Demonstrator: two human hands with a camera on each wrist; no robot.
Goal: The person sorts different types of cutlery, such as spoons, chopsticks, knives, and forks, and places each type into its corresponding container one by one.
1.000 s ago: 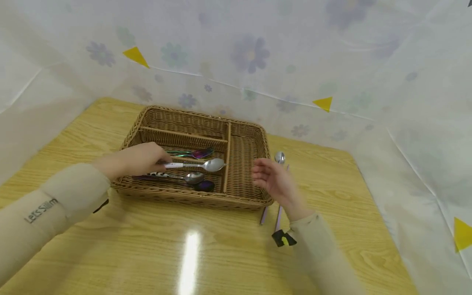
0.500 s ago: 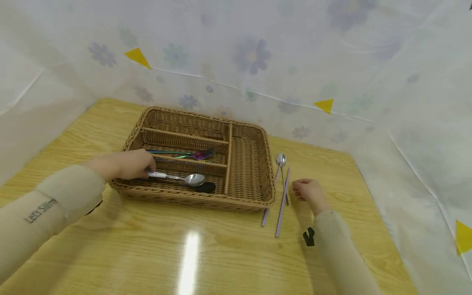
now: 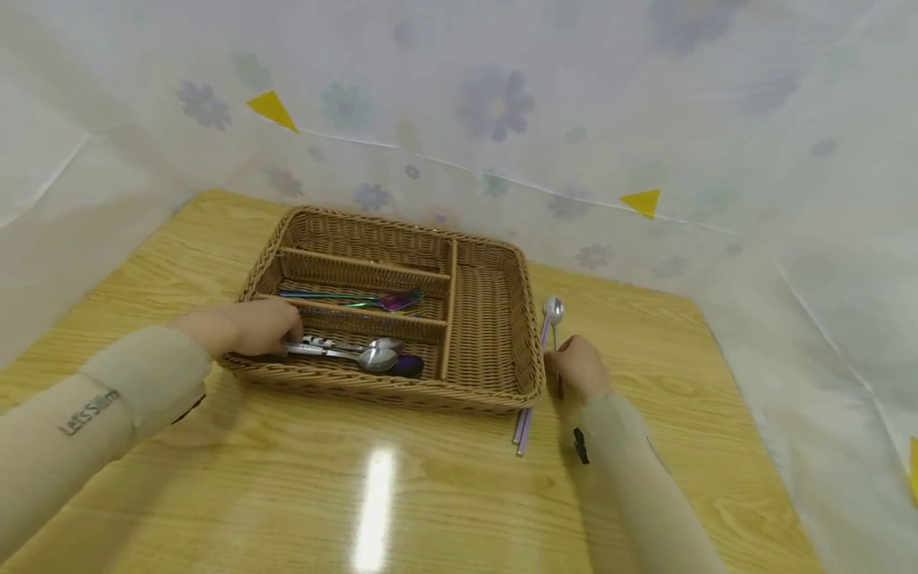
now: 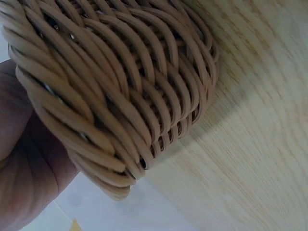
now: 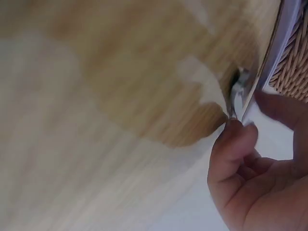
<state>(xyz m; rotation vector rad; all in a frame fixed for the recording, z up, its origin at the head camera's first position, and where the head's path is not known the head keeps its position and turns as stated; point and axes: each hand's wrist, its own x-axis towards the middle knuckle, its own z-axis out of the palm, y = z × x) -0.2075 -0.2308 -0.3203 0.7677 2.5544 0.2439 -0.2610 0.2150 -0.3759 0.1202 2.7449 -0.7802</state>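
Observation:
My left hand (image 3: 261, 325) reaches over the left rim into the front compartment of a wicker cutlery tray (image 3: 495, 391), its fingers at the handle end of a white-handled spoon (image 3: 376, 359). Beside that lie a spoon with a black-and-white handle (image 3: 317, 341) and a dark purple spoon (image 3: 407, 367). In the left wrist view the woven rim hides the fingertips. Right of the tray, my right hand (image 3: 579, 368) has bent fingers at a long silver spoon (image 3: 554, 308) and two purple chopsticks (image 3: 526, 426). Which of these it grips I cannot tell. Its thumb (image 5: 276, 107) overlaps the chopsticks in the right wrist view.
Iridescent cutlery (image 3: 398, 300) lies in the tray's middle compartment. A divider (image 3: 450, 311) parts the left compartments from the wide right one. A flowered white curtain (image 3: 495, 104) with yellow pennants hangs behind the wooden table (image 3: 287, 486).
The left hand lowered the white-handled spoon beside the others in the front compartment. The right hand moved left to the chopsticks and silver spoon, and the chopsticks now lie side by side.

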